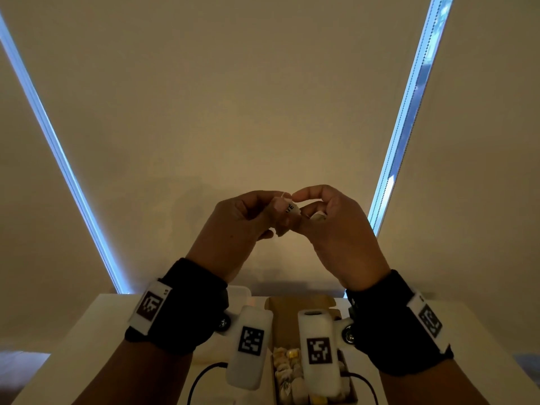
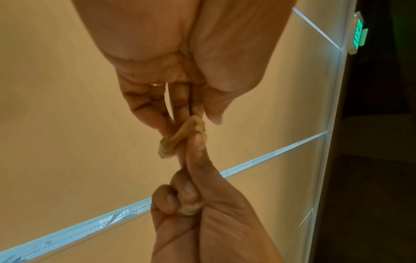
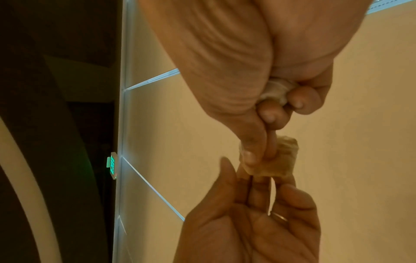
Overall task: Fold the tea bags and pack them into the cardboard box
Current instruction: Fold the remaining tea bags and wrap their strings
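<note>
Both hands are raised above the table and meet on one small beige tea bag with a white tag. My left hand pinches the tea bag from its side, and my right hand pinches the tea bag between thumb and forefinger. A second crumpled tea bag is tucked in my right hand's curled lower fingers, and this second bag also shows in the left wrist view. Below my wrists stands the open cardboard box with several folded tea bags in it.
The box stands on a white table. A pale container is behind it to the left, partly hidden by my left wrist. Black cables trail over the table near the front edge. Closed blinds fill the background.
</note>
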A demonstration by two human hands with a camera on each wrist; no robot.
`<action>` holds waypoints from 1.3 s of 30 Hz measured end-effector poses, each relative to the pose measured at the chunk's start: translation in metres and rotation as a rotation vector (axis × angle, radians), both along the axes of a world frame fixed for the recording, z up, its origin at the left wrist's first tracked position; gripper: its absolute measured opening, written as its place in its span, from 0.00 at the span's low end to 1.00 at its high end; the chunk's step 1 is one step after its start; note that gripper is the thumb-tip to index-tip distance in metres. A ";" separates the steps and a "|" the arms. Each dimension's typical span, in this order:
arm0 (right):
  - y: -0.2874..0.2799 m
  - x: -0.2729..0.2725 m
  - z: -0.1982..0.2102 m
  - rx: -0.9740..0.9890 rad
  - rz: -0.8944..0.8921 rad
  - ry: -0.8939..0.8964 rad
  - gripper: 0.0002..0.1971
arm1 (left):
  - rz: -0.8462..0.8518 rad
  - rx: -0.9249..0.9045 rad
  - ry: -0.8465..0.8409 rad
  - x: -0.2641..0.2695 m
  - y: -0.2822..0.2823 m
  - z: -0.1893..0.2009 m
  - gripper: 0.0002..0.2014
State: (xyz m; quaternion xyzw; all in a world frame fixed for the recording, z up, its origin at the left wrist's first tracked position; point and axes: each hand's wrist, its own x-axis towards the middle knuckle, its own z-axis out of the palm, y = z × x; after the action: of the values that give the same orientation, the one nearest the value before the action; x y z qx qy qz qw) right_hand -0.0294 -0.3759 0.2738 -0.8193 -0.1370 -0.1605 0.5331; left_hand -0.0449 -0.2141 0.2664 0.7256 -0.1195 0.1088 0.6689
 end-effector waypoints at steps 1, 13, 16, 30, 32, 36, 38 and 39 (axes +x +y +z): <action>0.000 0.000 0.000 -0.002 0.006 -0.005 0.14 | 0.016 0.002 -0.010 0.001 0.000 0.000 0.10; -0.012 0.001 -0.009 0.785 0.473 0.473 0.15 | 0.098 -0.045 -0.005 0.009 0.018 -0.003 0.04; -0.017 0.003 -0.011 0.761 0.487 0.484 0.17 | 0.062 -0.099 -0.024 0.008 0.021 -0.004 0.05; -0.022 -0.008 -0.024 0.408 0.235 0.205 0.07 | -0.040 0.106 -0.046 -0.009 0.003 -0.005 0.20; -0.021 -0.010 -0.028 0.336 0.203 0.157 0.04 | 0.017 0.140 -0.083 -0.008 -0.002 -0.008 0.18; -0.027 -0.016 -0.035 0.373 0.224 0.172 0.09 | 0.129 0.193 -0.152 -0.006 -0.008 -0.013 0.14; -0.032 -0.019 -0.038 0.457 0.253 0.208 0.10 | 0.157 0.188 -0.174 -0.005 -0.011 -0.016 0.13; -0.035 -0.021 -0.039 0.507 0.269 0.224 0.09 | 0.166 0.186 -0.187 -0.005 -0.014 -0.019 0.12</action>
State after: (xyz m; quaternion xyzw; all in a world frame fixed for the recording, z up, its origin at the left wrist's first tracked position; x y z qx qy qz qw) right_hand -0.0505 -0.4106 0.2348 -0.6474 -0.1403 -0.0262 0.7487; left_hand -0.0496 -0.2279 0.2478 0.7784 -0.1305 0.2194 0.5735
